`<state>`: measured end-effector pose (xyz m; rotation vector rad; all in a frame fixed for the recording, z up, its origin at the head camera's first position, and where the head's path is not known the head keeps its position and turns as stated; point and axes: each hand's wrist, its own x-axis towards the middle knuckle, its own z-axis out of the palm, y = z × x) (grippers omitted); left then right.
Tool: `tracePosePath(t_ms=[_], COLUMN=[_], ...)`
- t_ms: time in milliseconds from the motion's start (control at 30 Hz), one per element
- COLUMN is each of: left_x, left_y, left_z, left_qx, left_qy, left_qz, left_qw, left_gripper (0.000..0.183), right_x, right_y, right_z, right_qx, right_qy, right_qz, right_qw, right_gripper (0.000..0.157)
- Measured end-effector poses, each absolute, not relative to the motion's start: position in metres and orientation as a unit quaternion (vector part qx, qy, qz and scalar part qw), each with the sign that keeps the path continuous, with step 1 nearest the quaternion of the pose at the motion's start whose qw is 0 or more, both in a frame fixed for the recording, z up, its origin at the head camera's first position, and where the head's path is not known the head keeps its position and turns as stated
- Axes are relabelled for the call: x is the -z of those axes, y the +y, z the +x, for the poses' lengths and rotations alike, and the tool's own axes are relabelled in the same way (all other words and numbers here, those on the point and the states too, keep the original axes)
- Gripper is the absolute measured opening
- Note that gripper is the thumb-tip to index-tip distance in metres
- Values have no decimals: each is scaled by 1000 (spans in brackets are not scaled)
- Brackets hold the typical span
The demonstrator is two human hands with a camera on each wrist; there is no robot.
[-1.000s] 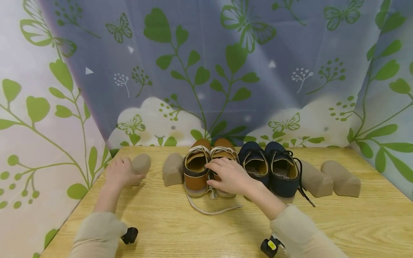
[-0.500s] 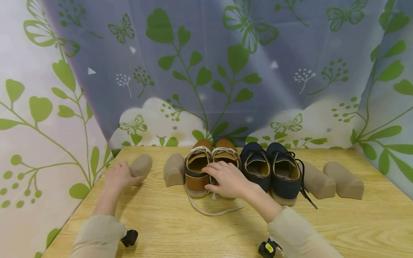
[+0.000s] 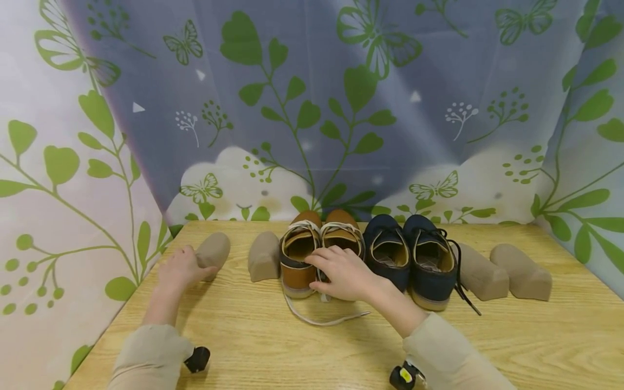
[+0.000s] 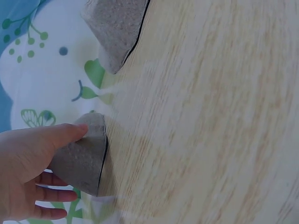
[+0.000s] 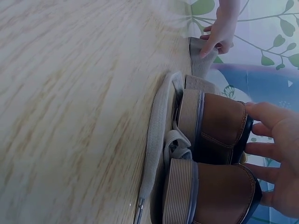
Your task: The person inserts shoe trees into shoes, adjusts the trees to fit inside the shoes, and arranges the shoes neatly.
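1. I see the left hand (image 3: 177,270) pinching a beige block (image 3: 215,252) near the desk's (image 3: 253,346) left edge, fingers partly hidden behind it; a strip of wood parts it from a second block (image 3: 264,257);
2. I have the right hand (image 3: 347,275) over the heels of the brown shoes (image 3: 295,280), fingers spread; navy shoes (image 3: 431,290) sit just beside;
3. I get room nearer me, where a white lace (image 3: 322,324) lies.

This looks like a staged recording corner, home or studio cannot be told: printed leaf-and-butterfly cloth (image 3: 307,162) hangs behind the wood-grain table (image 3: 273,352) and along its left and right sides; small cameras (image 3: 197,359) show over it.
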<state>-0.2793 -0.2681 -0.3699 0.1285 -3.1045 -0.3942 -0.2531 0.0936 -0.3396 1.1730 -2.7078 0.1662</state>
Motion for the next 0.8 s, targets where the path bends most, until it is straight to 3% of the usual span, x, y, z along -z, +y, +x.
tracePosePath(t_ms=[333, 800], left_x=[371, 370], left_y=[-266, -265], left_z=[-280, -279], left_qx=[137, 150], left_qy=[-989, -988], left_qz=[50, 42], left_qw=[5, -5], left_gripper=[75, 81], right_x=[339, 340], right_y=[93, 94], right_z=[-252, -253], right_qx=[-62, -77], right_qy=[-917, -917], right_qz=[388, 386], right_qw=[74, 64], right_gripper=[50, 50])
